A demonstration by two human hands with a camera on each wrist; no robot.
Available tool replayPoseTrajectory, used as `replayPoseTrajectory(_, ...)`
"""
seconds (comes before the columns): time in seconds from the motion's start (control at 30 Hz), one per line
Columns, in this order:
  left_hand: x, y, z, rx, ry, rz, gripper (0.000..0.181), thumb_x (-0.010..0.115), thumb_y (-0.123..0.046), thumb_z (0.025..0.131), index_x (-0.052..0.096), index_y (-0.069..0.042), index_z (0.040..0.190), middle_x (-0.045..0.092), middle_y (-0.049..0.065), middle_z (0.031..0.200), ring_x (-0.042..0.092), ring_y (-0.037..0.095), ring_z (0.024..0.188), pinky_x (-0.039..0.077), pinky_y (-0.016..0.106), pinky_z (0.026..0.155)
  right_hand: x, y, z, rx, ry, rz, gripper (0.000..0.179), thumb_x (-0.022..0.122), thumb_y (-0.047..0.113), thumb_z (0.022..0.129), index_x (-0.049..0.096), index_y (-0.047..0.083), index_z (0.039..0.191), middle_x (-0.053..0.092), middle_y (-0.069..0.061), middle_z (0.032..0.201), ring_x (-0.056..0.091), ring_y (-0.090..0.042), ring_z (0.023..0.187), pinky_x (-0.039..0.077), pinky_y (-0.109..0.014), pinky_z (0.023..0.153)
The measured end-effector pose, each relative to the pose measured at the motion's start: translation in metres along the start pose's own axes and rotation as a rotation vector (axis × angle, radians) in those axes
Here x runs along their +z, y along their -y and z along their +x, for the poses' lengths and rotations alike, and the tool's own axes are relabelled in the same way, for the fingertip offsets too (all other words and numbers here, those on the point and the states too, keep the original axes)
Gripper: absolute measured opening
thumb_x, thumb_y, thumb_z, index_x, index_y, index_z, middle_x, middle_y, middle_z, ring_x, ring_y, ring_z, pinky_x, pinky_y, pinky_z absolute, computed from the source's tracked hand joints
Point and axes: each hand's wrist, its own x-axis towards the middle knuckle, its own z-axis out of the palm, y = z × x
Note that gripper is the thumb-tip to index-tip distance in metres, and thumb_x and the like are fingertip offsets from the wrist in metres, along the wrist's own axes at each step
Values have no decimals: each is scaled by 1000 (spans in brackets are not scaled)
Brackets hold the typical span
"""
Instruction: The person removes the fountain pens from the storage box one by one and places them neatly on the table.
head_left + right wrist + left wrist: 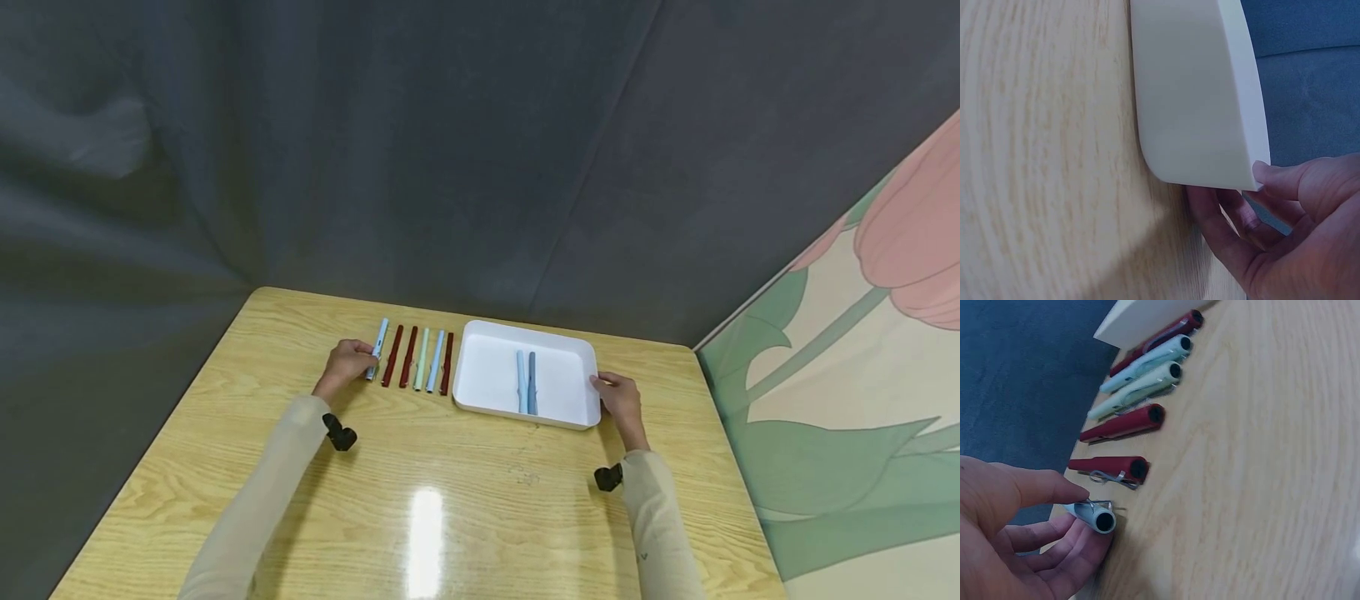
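Note:
My left hand (350, 361) holds a light blue pen (381, 337) at the left end of a row of pens. In the left wrist view, thumb and fingers lie around that pen (1099, 519), near its metal clip. Beside it are two dark red pens (392, 356), a pale green pen (422, 360), another light blue pen (436, 361) and one more dark red pen (447, 364). My right hand (620, 400) grips the right wall of a white tray (480, 407), thumb over the rim (1259, 178) and fingers beneath it outside. Inside lie a light blue pen (522, 382) and a grey-blue pen (532, 383), side by side.
Everything rests on a wooden table (480, 500) with a bright glare spot near its front. A dark curtain (450, 167) hangs along the back and left. To the right stands a flower-patterned panel (840, 400). Each wrist wears a small black camera (341, 435).

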Motion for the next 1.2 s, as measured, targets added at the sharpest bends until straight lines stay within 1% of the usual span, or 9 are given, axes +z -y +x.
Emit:
replayPoseTrajectory(0.1, 0, 1, -2, 8, -1, 38, 34, 63, -6, 96, 63, 12, 125, 71, 19, 104, 63, 16, 77, 52, 27, 65, 0, 0, 0, 5, -5, 13, 42, 64, 20, 104, 64, -7, 136, 72, -27, 110, 63, -11, 69, 50, -20, 54)
replayPoseTrajectory(0.17, 0, 1, -1, 7, -7, 66, 35, 63, -8, 96, 63, 11, 125, 71, 22, 109, 62, 20, 80, 51, 30, 67, 1, -1, 1, 7, -7, 18, 42, 64, 20, 104, 64, -8, 136, 73, -26, 108, 63, -10, 68, 50, -20, 54)
replayPoseTrajectory(0.3, 2, 3, 1, 1, -17, 114, 35, 64, -12, 97, 64, 8, 125, 69, 23, 115, 60, 22, 83, 49, 33, 70, 1, -1, 1, 3, -10, 17, 43, 65, 20, 104, 64, -8, 136, 72, -27, 112, 62, -9, 69, 50, -19, 54)
replayPoseTrajectory(0.4, 3, 3, -1, -5, -16, 134, 35, 64, -13, 97, 64, 7, 125, 68, 23, 117, 61, 24, 85, 50, 36, 73, 1, -2, 1, 3, -10, 16, 43, 65, 20, 104, 64, -8, 136, 71, -29, 116, 62, -9, 69, 50, -19, 54)
replayPoseTrajectory(0.53, 4, 2, -3, -6, -17, 159, 37, 63, -15, 97, 63, 7, 128, 67, 25, 123, 64, 32, 97, 53, 43, 81, 2, -2, 0, 6, -5, 15, 43, 64, 21, 105, 64, -7, 137, 71, -30, 118, 62, -9, 68, 50, -19, 54)
replayPoseTrajectory(0.67, 6, 2, -4, -4, -17, 169, 39, 64, -16, 98, 62, 7, 130, 66, 26, 128, 64, 39, 108, 53, 49, 88, 2, -2, -1, 3, -7, 14, 43, 64, 20, 105, 64, -8, 137, 70, -30, 118, 63, -9, 68, 50, -19, 54)
replayPoseTrajectory(0.83, 6, 2, -4, -12, -22, 169, 40, 65, -18, 98, 62, 6, 130, 65, 26, 128, 63, 39, 109, 52, 51, 90, 1, -1, -1, -2, -6, 12, 43, 64, 20, 105, 64, -8, 137, 71, -30, 115, 63, -9, 66, 49, -19, 53)
replayPoseTrajectory(1.0, 6, 2, -4, -6, -32, 165, 40, 66, -18, 98, 63, 6, 130, 66, 25, 128, 63, 39, 110, 52, 51, 91, 1, -1, -1, -3, -7, 4, 43, 64, 21, 105, 64, -8, 137, 71, -31, 116, 64, -9, 67, 49, -19, 54)
replayPoseTrajectory(1.2, 7, 2, -4, 4, -36, 144, 38, 64, -16, 99, 62, 6, 130, 65, 26, 127, 64, 37, 106, 53, 47, 86, 1, -1, -1, 2, -5, -8, 43, 63, 22, 105, 64, -8, 137, 69, -31, 120, 64, -10, 71, 49, -18, 55)
